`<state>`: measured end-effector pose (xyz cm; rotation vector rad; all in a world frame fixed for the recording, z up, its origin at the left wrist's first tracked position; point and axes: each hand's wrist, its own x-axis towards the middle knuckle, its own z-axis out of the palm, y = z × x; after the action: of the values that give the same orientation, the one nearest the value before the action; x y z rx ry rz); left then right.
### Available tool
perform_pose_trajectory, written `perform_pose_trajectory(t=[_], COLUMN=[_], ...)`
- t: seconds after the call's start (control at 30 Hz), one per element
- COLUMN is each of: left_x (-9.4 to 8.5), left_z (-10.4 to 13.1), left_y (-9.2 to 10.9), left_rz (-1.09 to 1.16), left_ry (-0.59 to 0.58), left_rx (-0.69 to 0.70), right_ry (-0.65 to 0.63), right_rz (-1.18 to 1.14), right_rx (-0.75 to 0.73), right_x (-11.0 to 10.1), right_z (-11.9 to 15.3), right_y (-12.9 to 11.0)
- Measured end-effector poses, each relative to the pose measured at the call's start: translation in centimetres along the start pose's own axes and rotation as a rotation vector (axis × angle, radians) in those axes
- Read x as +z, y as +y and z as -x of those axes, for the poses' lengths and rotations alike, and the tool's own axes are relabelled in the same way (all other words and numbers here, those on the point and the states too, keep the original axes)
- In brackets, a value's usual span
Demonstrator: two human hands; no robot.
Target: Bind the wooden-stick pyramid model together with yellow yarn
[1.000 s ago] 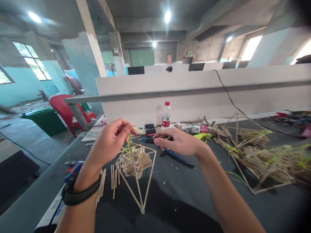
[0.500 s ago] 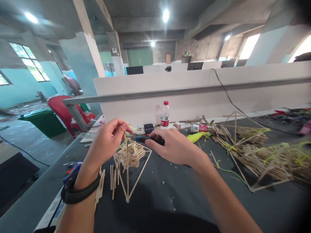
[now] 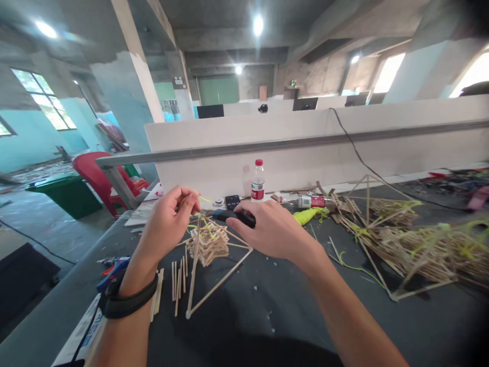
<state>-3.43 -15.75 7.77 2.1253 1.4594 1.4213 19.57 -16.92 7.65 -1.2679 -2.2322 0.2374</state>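
Note:
My left hand pinches a yellow-green string above the top corner of a pyramid-like frame of thin wooden sticks. Inside the frame is a layered bundle of short sticks, with string running up from it toward the top. My right hand is closed around a dark hand tool with a blue end; its exact kind is unclear. The tool's end points left, close to the frame's top. Several loose sticks lie left of the frame.
A red-capped bottle stands by the white partition, near a phone. Another bottle lies beside a yellow-green string bundle. More stick frames and piles cover the right. A blue glue gun lies left.
The stick frame has turned: its near corner shifted left and its right corner swung out to the right. Both hands keep nearly the same place and hold.

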Motion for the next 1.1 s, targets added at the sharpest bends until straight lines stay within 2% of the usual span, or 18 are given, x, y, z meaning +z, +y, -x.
perform_pose_trajectory(t=[0.17, 0.47, 0.8, 1.1], left_x=[0.2, 0.3, 1.2, 1.7], left_z=[0.0, -0.1, -0.2, -0.3], left_y=[-0.3, -0.5, -0.9, -0.8], left_rz=[-0.006, -0.124, -0.266, -0.333], left_ry=[0.018, 0.027, 0.015, 0.034], left_rx=[-0.005, 0.023, 0.049, 0.098], right_ry=[0.090, 0.165, 0.125, 0.115], right_rz=[0.047, 0.044, -0.062, -0.089], right_rx=[0.012, 0.063, 0.137, 0.137], right_x=[0.4, 1.9, 2.6, 3.6], right_z=[-0.2, -0.7, -1.7, -2.3], right_y=[-0.2, -0.3, 1.0, 1.9])
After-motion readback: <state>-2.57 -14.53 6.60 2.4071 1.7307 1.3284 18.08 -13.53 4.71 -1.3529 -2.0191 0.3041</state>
